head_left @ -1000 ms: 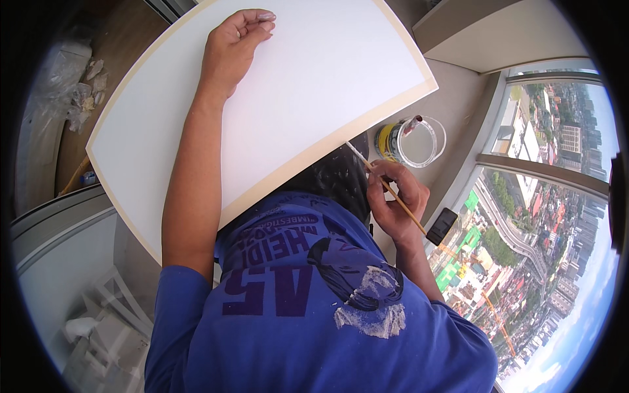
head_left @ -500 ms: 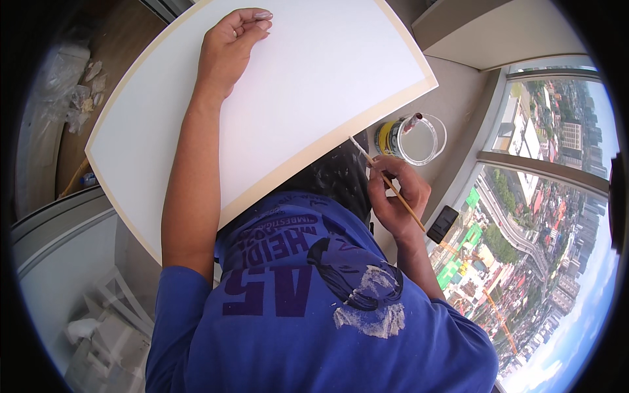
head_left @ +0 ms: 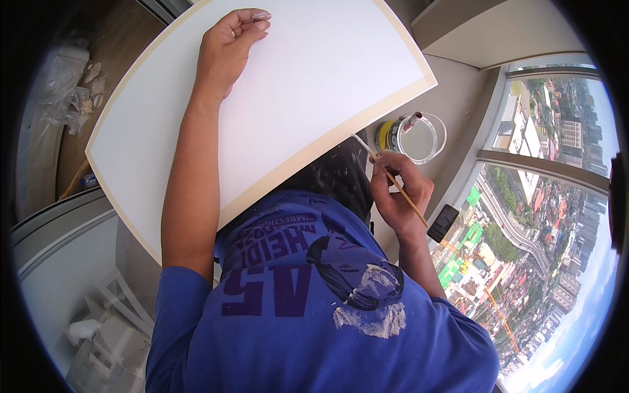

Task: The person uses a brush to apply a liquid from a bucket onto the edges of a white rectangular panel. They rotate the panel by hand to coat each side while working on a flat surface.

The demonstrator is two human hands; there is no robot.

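One thin wooden-handled brush point(head_left: 393, 180), tip at white board's point(head_left: 314, 85) tan edge.

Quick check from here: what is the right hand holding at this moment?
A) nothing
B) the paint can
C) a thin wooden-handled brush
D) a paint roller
C: the right hand grips a thin wooden-handled brush with its tip at the lower edge of the white board, while the paint can sits apart, beyond it.
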